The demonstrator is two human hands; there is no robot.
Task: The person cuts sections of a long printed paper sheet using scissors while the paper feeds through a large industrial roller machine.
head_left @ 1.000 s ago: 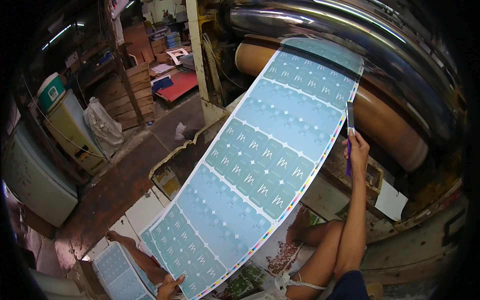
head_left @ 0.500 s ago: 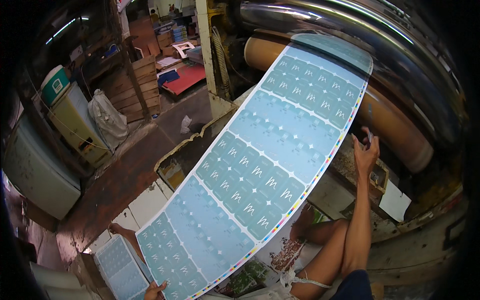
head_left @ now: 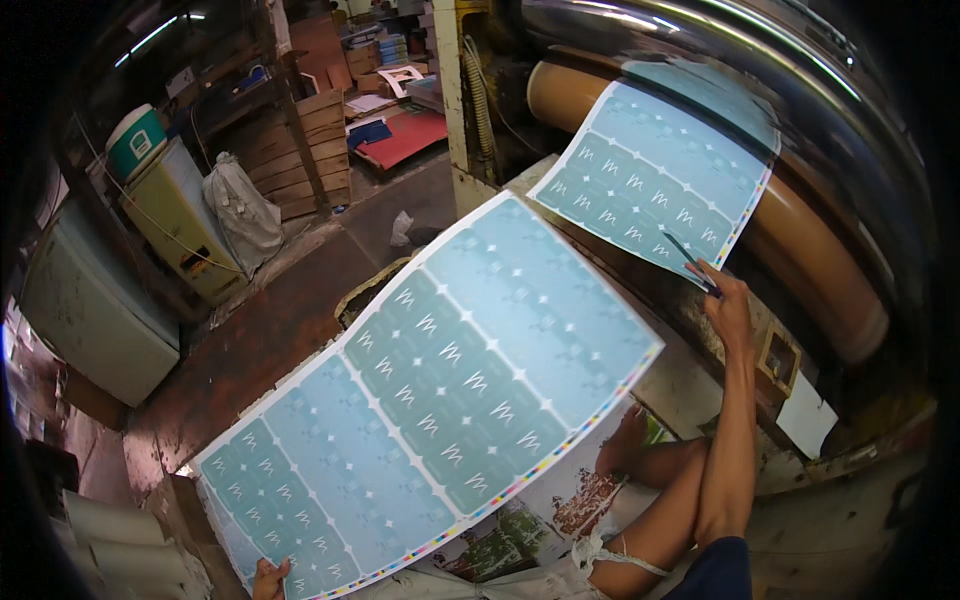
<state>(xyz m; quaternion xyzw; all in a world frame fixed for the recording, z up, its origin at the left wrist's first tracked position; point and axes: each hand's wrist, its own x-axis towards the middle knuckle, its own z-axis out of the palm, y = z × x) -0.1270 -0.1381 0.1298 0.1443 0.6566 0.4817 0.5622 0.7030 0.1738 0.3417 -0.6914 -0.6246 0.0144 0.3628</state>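
Note:
My left hand (head_left: pixel 270 579) pinches the lower left edge of a large printed sheet (head_left: pixel 430 400), pale blue and green with repeated panels and a coloured strip along one edge. The sheet slants across my lap, its far end apart from a second printed piece (head_left: pixel 655 165). That piece hangs from the rollers, its cut edge facing me. My right hand (head_left: pixel 728 300) is closed on a thin dark-bladed knife (head_left: pixel 690 258), held at the hanging piece's lower right corner. The knife's handle is mostly hidden in my fingers.
A shiny metal roller (head_left: pixel 720 45) and a brown roller (head_left: pixel 820 260) lie at the upper right. A small wooden box (head_left: pixel 778 358) and a white paper (head_left: pixel 806 418) sit beside my right forearm. Cabinets (head_left: pixel 95 300) and a grey sack (head_left: pixel 240 215) stand left.
The long sheet is now cut into two, with a gap between the pieces. My left hand has drawn the near piece down and left. The knife has swept across to the sheet's right side.

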